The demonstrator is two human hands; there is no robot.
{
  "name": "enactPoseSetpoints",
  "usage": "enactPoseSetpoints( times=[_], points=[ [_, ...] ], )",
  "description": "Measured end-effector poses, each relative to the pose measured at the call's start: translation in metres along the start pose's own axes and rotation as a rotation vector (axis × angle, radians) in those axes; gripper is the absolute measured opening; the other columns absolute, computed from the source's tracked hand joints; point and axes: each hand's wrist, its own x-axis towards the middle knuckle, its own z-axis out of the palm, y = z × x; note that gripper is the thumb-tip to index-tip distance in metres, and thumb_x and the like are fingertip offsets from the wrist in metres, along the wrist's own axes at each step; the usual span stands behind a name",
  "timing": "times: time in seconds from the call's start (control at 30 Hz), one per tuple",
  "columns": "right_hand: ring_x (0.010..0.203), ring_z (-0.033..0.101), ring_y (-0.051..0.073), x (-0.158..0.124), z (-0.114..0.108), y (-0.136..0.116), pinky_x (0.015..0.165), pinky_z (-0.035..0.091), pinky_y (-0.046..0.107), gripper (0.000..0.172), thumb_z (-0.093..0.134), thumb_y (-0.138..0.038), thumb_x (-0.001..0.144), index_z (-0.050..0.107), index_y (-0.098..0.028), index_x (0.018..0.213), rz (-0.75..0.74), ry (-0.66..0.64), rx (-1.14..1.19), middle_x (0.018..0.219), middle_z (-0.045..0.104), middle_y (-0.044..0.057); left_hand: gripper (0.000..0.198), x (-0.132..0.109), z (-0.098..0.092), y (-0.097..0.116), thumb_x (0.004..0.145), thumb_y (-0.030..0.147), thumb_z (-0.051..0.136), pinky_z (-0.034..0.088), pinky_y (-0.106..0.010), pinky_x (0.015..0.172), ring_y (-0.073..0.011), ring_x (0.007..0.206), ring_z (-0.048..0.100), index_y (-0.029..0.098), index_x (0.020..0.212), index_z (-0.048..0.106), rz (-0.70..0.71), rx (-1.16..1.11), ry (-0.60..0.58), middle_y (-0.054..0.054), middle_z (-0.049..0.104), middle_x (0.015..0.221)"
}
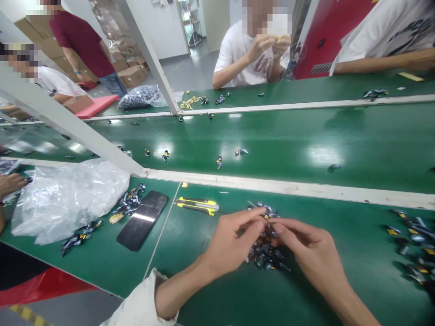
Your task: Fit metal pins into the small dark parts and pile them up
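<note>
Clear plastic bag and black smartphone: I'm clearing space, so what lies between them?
In the head view, small dark-and-silver parts with a yellow piece lie between the crumpled clear plastic bag and the black smartphone.

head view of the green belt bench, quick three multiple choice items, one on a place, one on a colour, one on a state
1. Where does the yellow and black utility knife lie?
A. on the far belt
B. between the black smartphone and the pile of small metal parts
C. on the floor

2. What colour is the belt surface beside the pile?
A. red
B. grey
C. green

3. How do the left hand and right hand stand?
A. fingertips close together above the pile
B. flat on the belt, far apart
C. one grips the knife

1. B: it lies on the near belt, right of the smartphone.
2. C: green shows around the pile.
3. A: both hands meet over the pile.
</note>
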Motion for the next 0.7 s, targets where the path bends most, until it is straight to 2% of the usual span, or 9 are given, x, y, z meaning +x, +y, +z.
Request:
enactPoseSetpoints(
  times=[0.1, 0.2, 0.27, 0.33, 0.4, 0.5, 0.6, 0.7],
  points=[
    [0.062, 0.073, 0.022, 0.000, 0.003, -0.003, 0.058, 0.059, 0.026, 0.023, 0.076, -0.041, 0.079, 0.085, -0.021, 0.088, 0.004, 0.081, -0.002, 0.071, 0.080, 0.004, 0.050, -0.002, 0.004, -0.003, 0.086, 0.019, 0.076, 0.059, -0.032, 0.093, -0.0197, 0.099, 0.070, 0.020, 0.134, 0.062, 0.149, 0.077, 0.024, -0.010, 0.070, 0.119],
    [0.064, 0.073, 0.023, -0.002, 0.008, -0.005, 0.060, 0.060, 0.027, 0.024, 0.074, -0.041, 0.081, 0.084, -0.021, 0.090, -0.013, 0.091, 0.019, 0.066, 0.078, 0.003, 0.032, -0.004, 0.009, -0.006, 0.090, 0.011, 0.070, 0.058, -0.030, 0.094, -0.0187, 0.100, 0.069, 0.017, 0.121, 0.068, 0.358, 0.173, 0.088, -0.010, 0.071, 0.112],
    [0.064, 0.074, 0.022, -0.003, 0.010, -0.006, 0.063, 0.061, 0.028, 0.023, 0.074, -0.040, 0.081, 0.084, -0.021, 0.090, -0.026, 0.089, 0.047, 0.067, 0.079, 0.003, 0.023, -0.005, 0.012, -0.007, 0.093, 0.007, 0.063, 0.058, -0.029, 0.092, -0.0177, 0.098, 0.070, 0.017, 0.112, 0.072, 0.401, 0.183, 0.129, -0.010, 0.073, 0.106],
    [0.062, 0.074, 0.022, -0.006, 0.011, -0.005, 0.063, 0.062, 0.028, 0.022, 0.075, -0.039, 0.081, 0.084, -0.021, 0.090, -0.031, 0.106, 0.055, 0.069, 0.080, 0.003, 0.023, -0.005, 0.012, -0.007, 0.093, 0.009, 0.064, 0.059, -0.028, 0.088, -0.0173, 0.093, 0.071, 0.018, 0.112, 0.072, 0.330, 0.168, 0.150, -0.008, 0.074, 0.103],
    [0.061, 0.075, 0.021, -0.008, 0.012, -0.004, 0.061, 0.063, 0.027, 0.021, 0.075, -0.039, 0.081, 0.083, -0.021, 0.089, -0.051, 0.145, 0.032, 0.074, 0.082, 0.004, 0.025, -0.005, 0.012, -0.004, 0.092, 0.012, 0.066, 0.060, -0.028, 0.084, -0.0164, 0.086, 0.072, 0.019, 0.115, 0.073, 0.189, 0.121, 0.132, -0.006, 0.075, 0.097],
    [0.072, 0.078, 0.023, -0.012, 0.013, -0.002, 0.065, 0.064, 0.028, 0.021, 0.074, -0.038, 0.083, 0.083, -0.022, 0.094, -0.137, 0.196, -0.031, 0.090, 0.084, 0.006, 0.021, -0.004, 0.012, 0.000, 0.091, 0.014, 0.068, 0.061, -0.027, 0.081, -0.0162, 0.082, 0.072, 0.019, 0.110, 0.075, 0.034, 0.008, 0.096, -0.004, 0.075, 0.092],
    [0.083, 0.079, 0.025, -0.014, 0.015, 0.001, 0.069, 0.064, 0.028, 0.023, 0.070, -0.036, 0.088, 0.082, -0.024, 0.104, -0.247, 0.194, -0.113, 0.102, 0.083, 0.007, 0.015, -0.003, 0.013, 0.002, 0.090, 0.015, 0.070, 0.062, -0.026, 0.079, -0.0162, 0.082, 0.073, 0.017, 0.103, 0.077, -0.022, -0.118, 0.112, -0.006, 0.075, 0.095],
    [0.081, 0.078, 0.025, -0.014, 0.016, 0.002, 0.067, 0.064, 0.029, 0.022, 0.067, -0.035, 0.090, 0.083, -0.025, 0.101, -0.315, 0.168, -0.190, 0.100, 0.083, 0.007, 0.016, -0.003, 0.013, 0.003, 0.091, 0.013, 0.067, 0.062, -0.026, 0.079, -0.0157, 0.083, 0.073, 0.017, 0.103, 0.077, -0.027, -0.148, 0.136, -0.006, 0.075, 0.097]
  ],
)
